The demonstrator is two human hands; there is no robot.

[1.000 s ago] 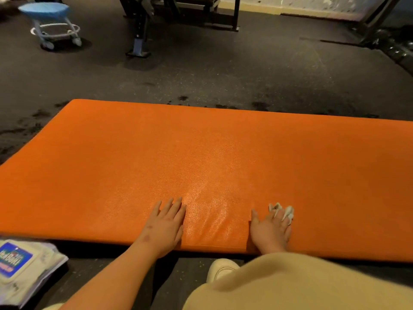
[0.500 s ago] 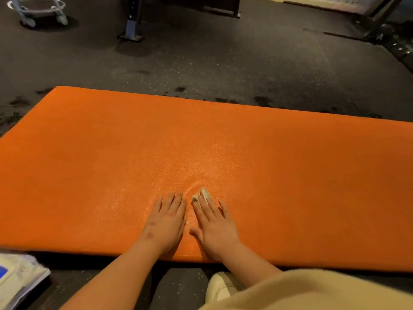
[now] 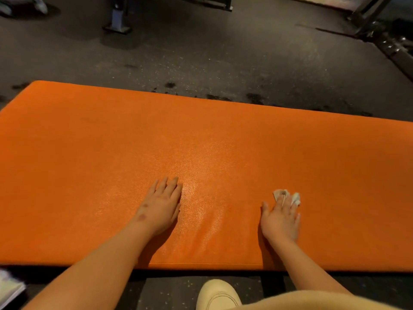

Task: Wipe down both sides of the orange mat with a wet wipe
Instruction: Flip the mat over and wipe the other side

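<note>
The orange mat (image 3: 201,142) lies flat on the dark floor and fills the middle of the head view. My left hand (image 3: 162,204) rests flat on the mat near its front edge, fingers straight. To its right my right hand (image 3: 281,218) presses a crumpled white wet wipe (image 3: 285,195) onto the mat with straight fingers; only the wipe's ends show past the fingertips. A shiny wet patch lies on the mat between the two hands.
A wipes packet (image 3: 9,287) shows at the bottom left edge. My pale shoe (image 3: 216,294) is on the floor before the mat. A metal bench foot (image 3: 117,21) stands at the back, and a dark rack frame (image 3: 384,36) runs along the back right.
My right hand has slid the wipe from beside my left hand out to the right. The left hand has stayed in place. The camera view has tilted further down.
</note>
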